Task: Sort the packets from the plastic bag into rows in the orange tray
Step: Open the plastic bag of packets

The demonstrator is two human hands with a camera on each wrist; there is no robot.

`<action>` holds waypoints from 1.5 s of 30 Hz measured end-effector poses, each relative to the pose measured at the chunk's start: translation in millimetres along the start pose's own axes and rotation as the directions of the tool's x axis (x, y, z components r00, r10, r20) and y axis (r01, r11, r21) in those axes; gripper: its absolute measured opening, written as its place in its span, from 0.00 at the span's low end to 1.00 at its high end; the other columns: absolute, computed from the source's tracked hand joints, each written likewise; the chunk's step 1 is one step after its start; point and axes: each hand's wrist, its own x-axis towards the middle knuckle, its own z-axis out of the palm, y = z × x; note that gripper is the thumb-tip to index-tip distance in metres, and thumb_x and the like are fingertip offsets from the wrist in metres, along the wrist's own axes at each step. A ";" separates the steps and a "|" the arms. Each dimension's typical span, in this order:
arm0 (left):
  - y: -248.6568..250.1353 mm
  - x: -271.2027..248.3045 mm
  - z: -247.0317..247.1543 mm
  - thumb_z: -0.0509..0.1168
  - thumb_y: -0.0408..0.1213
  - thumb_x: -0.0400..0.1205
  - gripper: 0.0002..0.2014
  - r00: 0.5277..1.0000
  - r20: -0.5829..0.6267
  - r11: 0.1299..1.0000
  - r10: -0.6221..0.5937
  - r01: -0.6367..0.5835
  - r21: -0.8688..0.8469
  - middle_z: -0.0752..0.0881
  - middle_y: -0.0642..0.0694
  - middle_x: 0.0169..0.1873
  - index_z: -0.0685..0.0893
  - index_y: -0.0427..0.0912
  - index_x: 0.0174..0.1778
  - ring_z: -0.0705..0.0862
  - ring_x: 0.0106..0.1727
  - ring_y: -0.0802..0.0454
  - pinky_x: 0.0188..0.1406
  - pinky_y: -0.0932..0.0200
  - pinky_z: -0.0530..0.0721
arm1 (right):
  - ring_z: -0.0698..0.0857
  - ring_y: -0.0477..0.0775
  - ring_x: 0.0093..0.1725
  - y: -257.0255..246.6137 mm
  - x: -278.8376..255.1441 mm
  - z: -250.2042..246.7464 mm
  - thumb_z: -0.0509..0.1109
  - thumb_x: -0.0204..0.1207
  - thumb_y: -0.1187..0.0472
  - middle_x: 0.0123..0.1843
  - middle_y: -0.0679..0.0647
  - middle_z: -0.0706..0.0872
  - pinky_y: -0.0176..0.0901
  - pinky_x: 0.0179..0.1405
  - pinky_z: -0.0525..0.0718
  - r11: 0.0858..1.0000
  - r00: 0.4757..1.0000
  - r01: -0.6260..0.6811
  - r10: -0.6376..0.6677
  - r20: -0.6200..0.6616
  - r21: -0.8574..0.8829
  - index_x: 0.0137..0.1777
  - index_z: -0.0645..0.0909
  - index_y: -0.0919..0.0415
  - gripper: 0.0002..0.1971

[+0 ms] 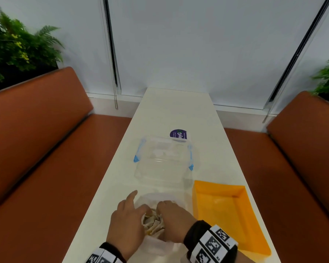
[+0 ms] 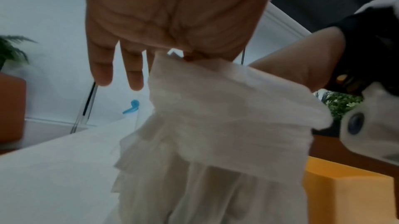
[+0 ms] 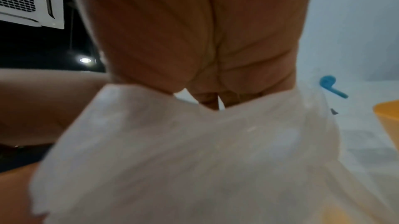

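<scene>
A thin translucent plastic bag lies on the white table at the near edge, its mouth spread between my two hands. Several pale and yellow packets show inside the opening. My left hand pinches the bag's left rim with thumb and forefinger, the other fingers straight. My right hand grips the right rim, its fingers curled into the bag. The orange tray sits just right of the bag with nothing visible in it.
A clear plastic box with blue clips stands beyond the bag mid-table, with a purple sticker behind it. Orange bench seats flank the narrow table on both sides. Plants stand behind the benches.
</scene>
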 end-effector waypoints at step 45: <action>-53.9 32.5 -6.2 0.64 0.33 0.80 0.17 0.986 -0.152 0.808 -0.073 -0.031 -0.589 0.71 0.43 0.69 0.81 0.50 0.63 0.74 0.69 0.48 0.69 0.58 0.71 | 0.78 0.41 0.27 -5.2 -2.5 -41.6 0.76 0.63 0.81 0.23 0.43 0.81 0.33 0.31 0.77 0.487 0.913 0.229 0.193 -0.360 0.843 0.29 0.80 0.58 0.17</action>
